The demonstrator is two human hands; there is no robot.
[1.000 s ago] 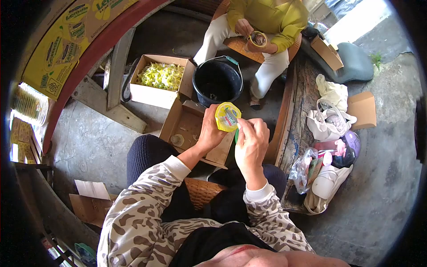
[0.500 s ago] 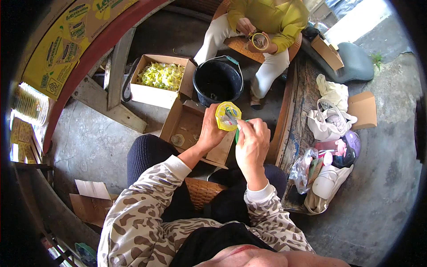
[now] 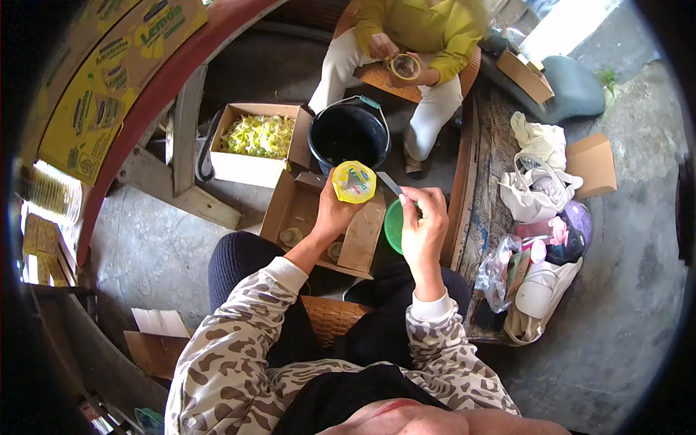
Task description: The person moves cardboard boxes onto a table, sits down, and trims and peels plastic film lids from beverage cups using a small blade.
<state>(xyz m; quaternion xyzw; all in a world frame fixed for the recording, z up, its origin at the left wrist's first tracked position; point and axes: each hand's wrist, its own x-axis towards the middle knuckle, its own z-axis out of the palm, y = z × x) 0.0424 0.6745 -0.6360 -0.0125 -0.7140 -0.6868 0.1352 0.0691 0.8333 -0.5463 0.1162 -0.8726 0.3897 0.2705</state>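
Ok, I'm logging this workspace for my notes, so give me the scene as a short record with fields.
Left hand: holds a yellow-topped cup
Right hand: grips a thin blade, tip near the cup, contact unclear
Beside right hand: green round item
Ahead: black bucket
Boxes: white-sided box with yellow scraps; open carton, nearer
Co-worker: seated opposite, holding another cup

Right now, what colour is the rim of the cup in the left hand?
The cup has a yellow rim; the head view shows it best.
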